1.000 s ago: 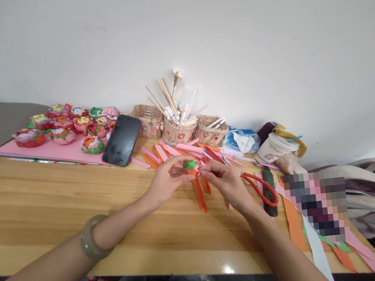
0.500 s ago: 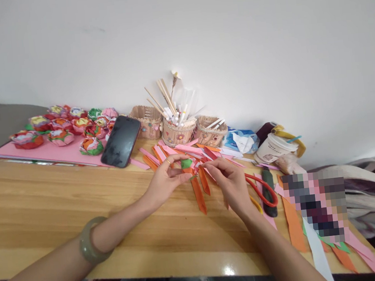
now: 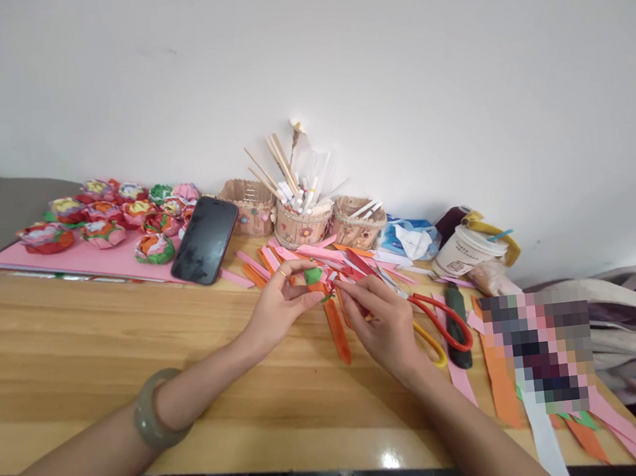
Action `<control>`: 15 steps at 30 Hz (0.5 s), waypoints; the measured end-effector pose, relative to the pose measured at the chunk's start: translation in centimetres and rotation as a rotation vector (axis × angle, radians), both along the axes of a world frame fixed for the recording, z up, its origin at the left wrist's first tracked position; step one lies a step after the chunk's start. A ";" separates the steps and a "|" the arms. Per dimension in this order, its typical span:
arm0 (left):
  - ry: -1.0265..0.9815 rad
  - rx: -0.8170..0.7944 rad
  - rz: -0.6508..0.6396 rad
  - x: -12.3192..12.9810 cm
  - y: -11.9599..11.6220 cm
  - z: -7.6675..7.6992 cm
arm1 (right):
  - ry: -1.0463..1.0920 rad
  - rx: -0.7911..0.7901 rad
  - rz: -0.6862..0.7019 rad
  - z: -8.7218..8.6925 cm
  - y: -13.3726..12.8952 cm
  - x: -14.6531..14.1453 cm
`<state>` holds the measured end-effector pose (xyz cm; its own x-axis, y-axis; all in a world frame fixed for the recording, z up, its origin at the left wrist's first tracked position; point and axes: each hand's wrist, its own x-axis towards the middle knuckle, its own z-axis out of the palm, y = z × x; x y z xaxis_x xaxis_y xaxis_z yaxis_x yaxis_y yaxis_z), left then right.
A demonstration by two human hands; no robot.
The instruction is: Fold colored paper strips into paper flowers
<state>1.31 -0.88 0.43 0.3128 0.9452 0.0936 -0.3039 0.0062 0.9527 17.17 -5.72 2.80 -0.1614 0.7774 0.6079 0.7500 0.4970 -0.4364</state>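
Between my hands is a small folded paper flower [image 3: 314, 275] in green, orange and pink. My left hand [image 3: 284, 298] pinches it from the left, thumb below and fingers above. From the right, my right hand [image 3: 382, 322] closes its fingertips at the flower's right edge, hiding part of it. An orange folded strip [image 3: 338, 332] hangs below the flower, though I cannot tell whether it is joined to it. Scissors with red and yellow handles [image 3: 443, 322] lie just right of my right hand. Behind the flower are loose pink and orange strips [image 3: 267, 261].
Several finished paper flowers [image 3: 105, 234] sit on pink sheets at the left, beside a leaning phone [image 3: 205, 241]. Small decorated baskets [image 3: 304, 226] line the wall. A tissue pack [image 3: 408, 234], a paper cup [image 3: 466, 253], a dark green tool [image 3: 457, 325] and paper strips [image 3: 499, 378] occupy the right.
My right hand has shifted slightly left and down at the flower, covering an orange strip and uncovering more of the scissors. My left hand keeps its pinch nearly in place.
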 end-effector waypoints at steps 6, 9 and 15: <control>-0.090 -0.042 -0.022 0.0 0.2 -0.6 | 0.159 -0.067 -0.001 0.9 -0.1 -0.1; -0.130 -0.082 -0.057 0.0 0.0 -0.2 | 0.354 -0.200 -0.052 1.3 0.2 0.2; -0.143 -0.132 -0.159 -0.1 -0.5 0.6 | 0.666 -0.440 0.035 1.2 0.6 0.5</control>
<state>1.17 -1.38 1.05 0.4515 0.8919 0.0266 -0.4203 0.1863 0.8880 17.64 -5.10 4.01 0.0991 0.9695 0.2241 0.2502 0.1937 -0.9486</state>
